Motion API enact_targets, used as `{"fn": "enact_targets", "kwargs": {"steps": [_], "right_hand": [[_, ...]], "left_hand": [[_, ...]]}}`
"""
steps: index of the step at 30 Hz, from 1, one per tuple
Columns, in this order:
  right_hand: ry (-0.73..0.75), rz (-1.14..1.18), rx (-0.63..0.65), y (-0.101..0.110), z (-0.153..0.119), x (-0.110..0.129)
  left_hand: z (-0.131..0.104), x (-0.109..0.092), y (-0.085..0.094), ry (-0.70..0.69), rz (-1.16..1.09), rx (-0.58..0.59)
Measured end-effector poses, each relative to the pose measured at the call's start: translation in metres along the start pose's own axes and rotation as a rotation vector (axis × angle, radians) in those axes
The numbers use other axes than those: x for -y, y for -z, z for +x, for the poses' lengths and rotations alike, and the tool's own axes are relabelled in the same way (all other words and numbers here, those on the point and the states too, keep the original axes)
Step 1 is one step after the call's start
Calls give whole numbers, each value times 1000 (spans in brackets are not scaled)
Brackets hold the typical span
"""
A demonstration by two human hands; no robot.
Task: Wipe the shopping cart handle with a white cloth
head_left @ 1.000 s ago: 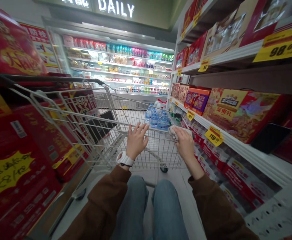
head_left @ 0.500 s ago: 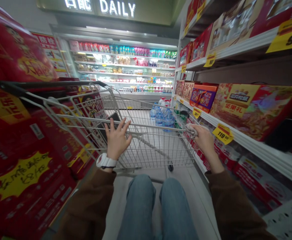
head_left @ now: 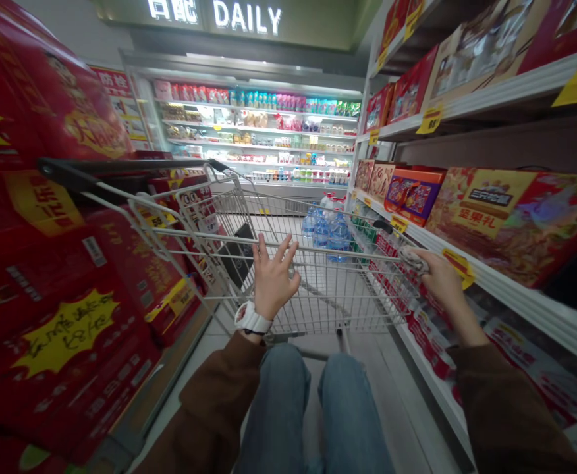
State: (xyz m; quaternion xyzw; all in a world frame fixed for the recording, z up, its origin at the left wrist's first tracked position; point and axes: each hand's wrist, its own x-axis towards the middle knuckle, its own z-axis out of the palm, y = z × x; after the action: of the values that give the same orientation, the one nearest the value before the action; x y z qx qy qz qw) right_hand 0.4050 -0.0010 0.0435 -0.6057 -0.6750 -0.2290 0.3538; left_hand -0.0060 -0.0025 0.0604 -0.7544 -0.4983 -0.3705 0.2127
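A wire shopping cart [head_left: 328, 296] stands sideways in front of my knees, its black handle [head_left: 120, 167] towards the left. My left hand [head_left: 273, 280], with a white watch on its wrist, has its fingers spread at the cart's near top rail; whether the fingertips touch the rail I cannot tell. In my right hand [head_left: 439, 280] is a crumpled greyish cloth [head_left: 413, 259], pressed on the near rail by the cart's right end. The fingers of that hand are closed round the cloth. A dark panel [head_left: 239, 253] shows inside the cart near the handle end.
Red gift boxes [head_left: 66, 316] are stacked close on the left. Along the right runs a white shelf [head_left: 506, 270] with boxed goods and yellow price tags. Bottled water packs [head_left: 330, 234] stand on the floor behind the cart. A lit refrigerated display [head_left: 259, 141] fills the back.
My right hand with the cloth has slid right along the rail towards the cart's end. My left hand has moved right along the rail, fingers still spread. The view has shifted slightly.
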Motion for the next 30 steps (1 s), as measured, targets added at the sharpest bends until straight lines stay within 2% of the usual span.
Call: {"fn": "enact_targets", "kwargs": {"steps": [4, 8, 11, 16, 19, 22, 27, 29, 30], "right_hand": [[-44, -29, -27, -1, -6, -7], [-74, -2, -106, -5, -11, 2], [-31, 66, -150, -13, -9, 25], [81, 156, -153, -29, 0, 84], [143, 185, -114, -30, 3, 98], [123, 187, -102, -24, 0, 75], [-101, 96, -154, -11, -12, 4], [-160, 73, -170, -12, -14, -6], [-166, 69, -177, -14, -14, -4]], "left_hand": [[4, -12, -6, -23, -22, -10], [8, -21, -9, -39, -44, -12], [10, -26, -12, -39, -47, -11], [12, -32, -15, -27, -58, -20], [11, -31, -16, -9, -47, -31], [11, -28, -16, 3, -35, -39], [13, -19, -15, -16, -22, -25], [13, -17, -14, -19, -15, -20], [14, -16, -14, -20, -12, -18]]}}
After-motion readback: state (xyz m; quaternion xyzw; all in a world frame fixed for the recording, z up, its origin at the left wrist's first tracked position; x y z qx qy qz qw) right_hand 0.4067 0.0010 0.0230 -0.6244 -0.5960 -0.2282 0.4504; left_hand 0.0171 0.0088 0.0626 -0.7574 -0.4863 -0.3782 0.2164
